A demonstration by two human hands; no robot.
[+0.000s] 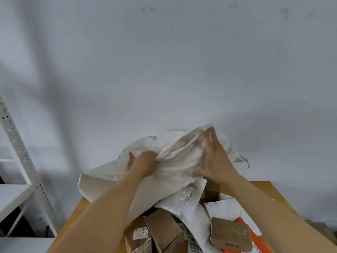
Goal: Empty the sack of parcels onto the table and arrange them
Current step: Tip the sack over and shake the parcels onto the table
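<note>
Above table (pixel 76 212), sack (pixel 175 157) between hands (pixel 145 164)

The sack (pixel 175 161) hides parcels beneath it; bottom edge cuts boxes (pixel 164 232).

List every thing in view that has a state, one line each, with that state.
sack: lifted above the table, crumpled, limp
left hand: grips a bunched fold of the sack
right hand: fingers spread, flat against the sack
parcels: out on the table, heaped and overlapping
brown box: lying flat on top of the heap
white mailer: lying flat, its top edge under the sack
table: partly covered by parcels
</note>
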